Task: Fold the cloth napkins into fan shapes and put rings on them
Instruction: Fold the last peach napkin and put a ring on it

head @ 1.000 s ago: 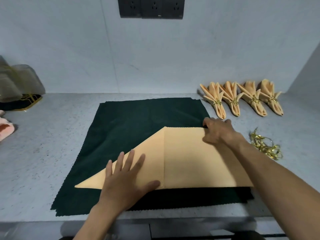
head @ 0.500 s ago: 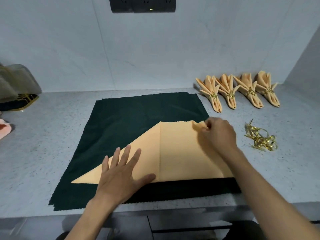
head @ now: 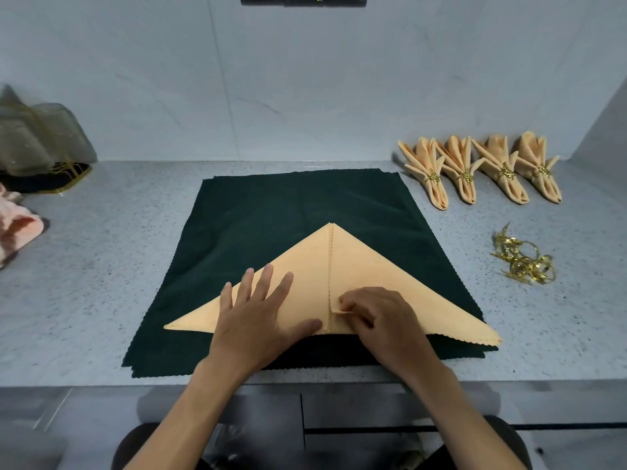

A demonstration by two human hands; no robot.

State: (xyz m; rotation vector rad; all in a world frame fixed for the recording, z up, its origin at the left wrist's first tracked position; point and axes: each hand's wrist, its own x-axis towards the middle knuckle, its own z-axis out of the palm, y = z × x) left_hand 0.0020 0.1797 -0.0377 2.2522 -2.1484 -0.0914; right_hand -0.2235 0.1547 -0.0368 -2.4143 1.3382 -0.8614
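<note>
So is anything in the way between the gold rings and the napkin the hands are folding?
Nothing visible. The gold rings lie on the counter to the right, with only bare counter and green cloth between them and the napkin. The left hand presses it flat; the right hand pinches its corner.

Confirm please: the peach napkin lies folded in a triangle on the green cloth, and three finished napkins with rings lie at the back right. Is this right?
Not quite: the head view shows four finished napkins with rings, not three. The rest holds: the peach napkin lies folded in a triangle on the green cloth.
</note>
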